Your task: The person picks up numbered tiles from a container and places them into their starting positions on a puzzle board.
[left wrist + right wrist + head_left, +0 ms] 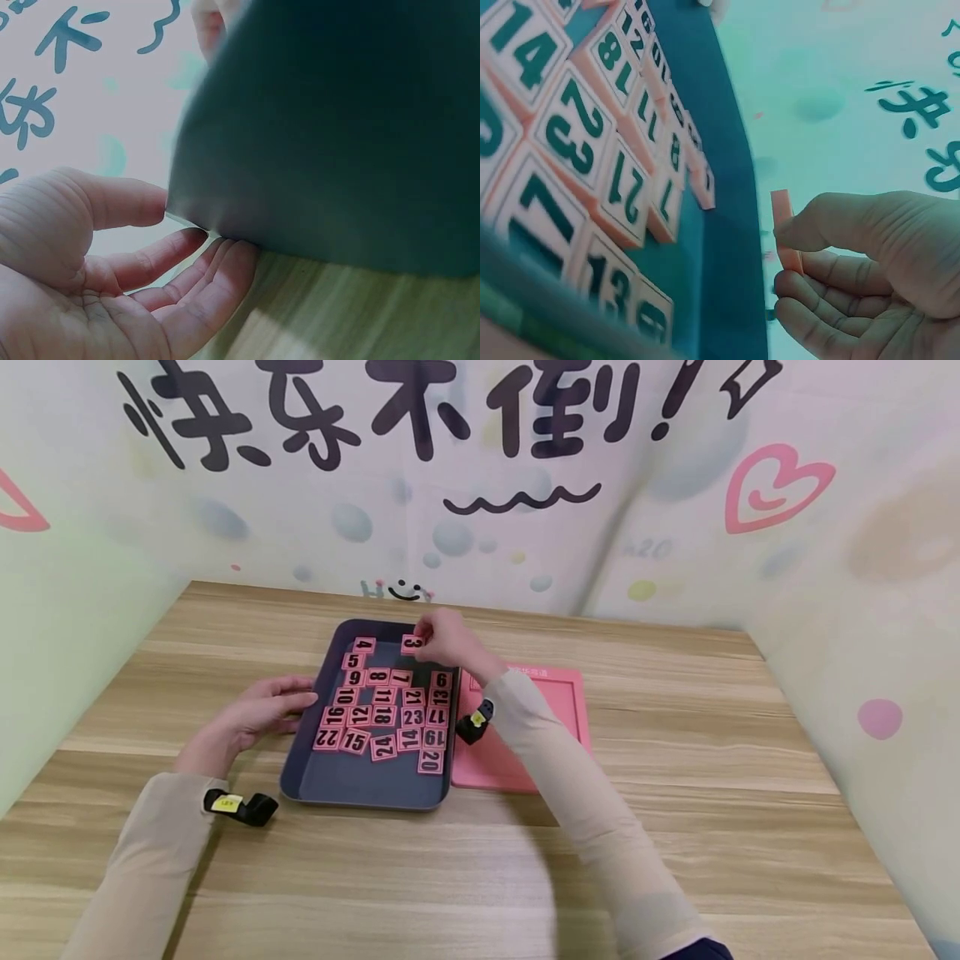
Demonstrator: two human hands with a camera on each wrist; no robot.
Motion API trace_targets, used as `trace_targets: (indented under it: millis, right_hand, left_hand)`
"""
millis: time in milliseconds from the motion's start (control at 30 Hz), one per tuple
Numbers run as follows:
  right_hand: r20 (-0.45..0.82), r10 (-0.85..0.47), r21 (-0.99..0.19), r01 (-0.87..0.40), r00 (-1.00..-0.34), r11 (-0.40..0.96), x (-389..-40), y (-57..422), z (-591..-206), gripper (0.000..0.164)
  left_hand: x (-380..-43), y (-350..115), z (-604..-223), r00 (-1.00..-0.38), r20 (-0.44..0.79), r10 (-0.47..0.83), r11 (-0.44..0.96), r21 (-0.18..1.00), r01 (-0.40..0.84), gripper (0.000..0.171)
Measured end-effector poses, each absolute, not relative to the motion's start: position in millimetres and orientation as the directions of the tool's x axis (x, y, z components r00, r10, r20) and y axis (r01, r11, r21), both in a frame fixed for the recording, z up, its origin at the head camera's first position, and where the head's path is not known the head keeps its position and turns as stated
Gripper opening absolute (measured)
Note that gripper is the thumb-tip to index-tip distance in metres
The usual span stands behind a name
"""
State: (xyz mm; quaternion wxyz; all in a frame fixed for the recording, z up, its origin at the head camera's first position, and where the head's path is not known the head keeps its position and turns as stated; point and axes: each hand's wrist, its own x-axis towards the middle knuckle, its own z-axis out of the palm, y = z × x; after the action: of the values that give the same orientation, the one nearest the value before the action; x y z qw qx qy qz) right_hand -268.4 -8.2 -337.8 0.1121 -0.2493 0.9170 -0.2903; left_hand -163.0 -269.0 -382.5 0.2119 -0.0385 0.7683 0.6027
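Now my right hand [452, 642] pinches the 3 tile [409, 645] mid-frame; left of centre, my left hand [262, 708], fingers loosely extended, touches the tray [360, 783].

Head view's pretty bright and even, light seems to come from above, with soft shadows on the wooden table [697, 852] next to both sleeves [592, 810]. The number tiles [383, 716] read fine there. Left wrist cam is way murkier tbh: the tray [337, 150] is a dark, smeary teal mass across the upper right, while the wall [120, 97] at upper left looks washed out. Right wrist has a heavy cyan cast, and the tray's edge goes blurry at lower left.
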Motion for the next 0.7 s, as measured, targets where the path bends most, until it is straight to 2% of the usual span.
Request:
trace_targets:
  millis: [433, 700]
  right_hand:
    - [-0.024, -0.525, -0.627, -0.396, -0.851, 0.671, -242.4, 47.0, -337.0, 0.026]
    - [0.027, -0.553, -0.615, -0.45, -0.833, 0.648, -234.9, 86.2, -345.7, 0.026]
  left_hand:
    - [-163.6, -267.9, -383.6, -0.906, -0.374, 0.198, 0.283, 0.907, -0.312, 0.056]
    - [-164.0, -267.7, -382.6, -0.904, -0.378, 0.197, 0.287, 0.904, -0.316, 0.056]
